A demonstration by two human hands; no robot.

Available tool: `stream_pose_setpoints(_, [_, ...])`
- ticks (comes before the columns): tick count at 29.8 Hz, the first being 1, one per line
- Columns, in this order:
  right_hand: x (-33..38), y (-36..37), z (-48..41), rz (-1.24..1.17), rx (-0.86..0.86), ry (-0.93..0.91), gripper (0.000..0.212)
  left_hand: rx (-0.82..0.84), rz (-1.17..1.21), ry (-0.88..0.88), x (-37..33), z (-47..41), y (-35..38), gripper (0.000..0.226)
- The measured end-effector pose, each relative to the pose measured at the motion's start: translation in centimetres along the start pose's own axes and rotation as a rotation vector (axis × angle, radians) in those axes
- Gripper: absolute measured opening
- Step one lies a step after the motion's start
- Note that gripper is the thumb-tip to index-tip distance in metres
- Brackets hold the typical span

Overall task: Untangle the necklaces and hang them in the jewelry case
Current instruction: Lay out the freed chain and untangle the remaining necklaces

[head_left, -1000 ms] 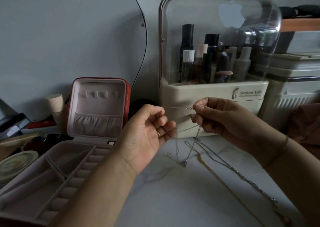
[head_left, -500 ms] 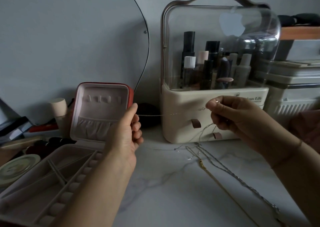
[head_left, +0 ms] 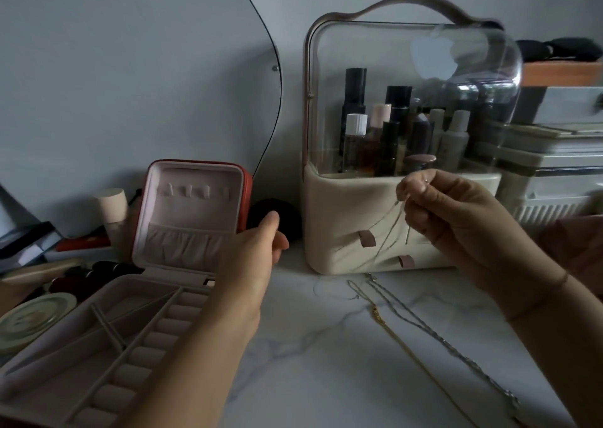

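The fine silver necklace (head_left: 395,204) hangs in slack hair-thin strands before a cream plastic organizer (head_left: 339,218), pinched between the curled thumb and fingers (head_left: 421,182) of the right hand (head_left: 456,222). The left hand (head_left: 251,258) hovers just beside the open jewelry case (head_left: 192,205), with its red shell and soft pink lining; its fingers are hidden, so their hold cannot be told. A gold chain (head_left: 391,326) and a twisted silver chain (head_left: 440,339) lie on the veined marble table (head_left: 326,378).

Dim, flat, greyish light (soft shadows only), with wide-angle bending toward the edges.
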State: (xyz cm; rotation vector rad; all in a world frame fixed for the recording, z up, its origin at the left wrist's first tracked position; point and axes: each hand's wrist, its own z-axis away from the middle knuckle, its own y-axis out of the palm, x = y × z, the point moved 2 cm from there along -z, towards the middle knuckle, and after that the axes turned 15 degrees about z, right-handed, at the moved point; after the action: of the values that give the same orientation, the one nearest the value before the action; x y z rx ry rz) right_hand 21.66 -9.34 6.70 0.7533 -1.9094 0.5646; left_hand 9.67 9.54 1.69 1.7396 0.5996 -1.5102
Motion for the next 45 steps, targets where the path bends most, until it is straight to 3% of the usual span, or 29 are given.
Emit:
stream_pose_setpoints(4, [-1.1, 1.2, 0.2, -0.010, 0.078, 0.076, 0.009, 0.056, -0.050, -0.033, 0.2, 0.5, 0.5, 0.047])
stream_pose_setpoints(9, [-2.0, 2.4, 0.3, 0.010, 0.198, 0.144, 0.015, 0.175, -0.328, 0.118, 0.6, 1.2, 0.9, 0.048])
stream_pose_setpoints(13, [-2.5, 2.8, 0.4, 0.082, 0.192, 0.173, 0.015, 0.266, -0.491, 0.174, 1.1, 1.7, 1.1, 0.047])
stream_pose_setpoints(16, [-2.7, 3.0, 0.5, 0.149, 0.191, 0.181, 0.019, 0.333, -0.390, 0.098, 1.0, 2.1, 1.6, 0.042])
stream_pose_setpoints(21, [-2.7, 3.4, 0.7, 0.247, 0.210, 0.179, 0.019, 0.561, 0.083, -0.115, 0.9, 3.0, 2.6, 0.042])
stream_pose_setpoints(25, [-2.8, 3.2, 0.6, 0.250, 0.206, 0.186, 0.022, 0.599, 0.233, -0.164, 0.8, 3.1, 2.6, 0.027])
stream_pose_setpoints(39, [-2.7, 3.1, 0.6, 0.170, 0.197, 0.194, 0.025, 0.554, 0.306, -0.138, 0.4, 3.1, 2.6, 0.011])
stream_pose_setpoints(45, [-2.7, 3.2, 0.6, 0.199, 0.192, 0.160, 0.026, 0.503, 0.314, -0.165, 0.4, 3.0, 2.8, 0.017])
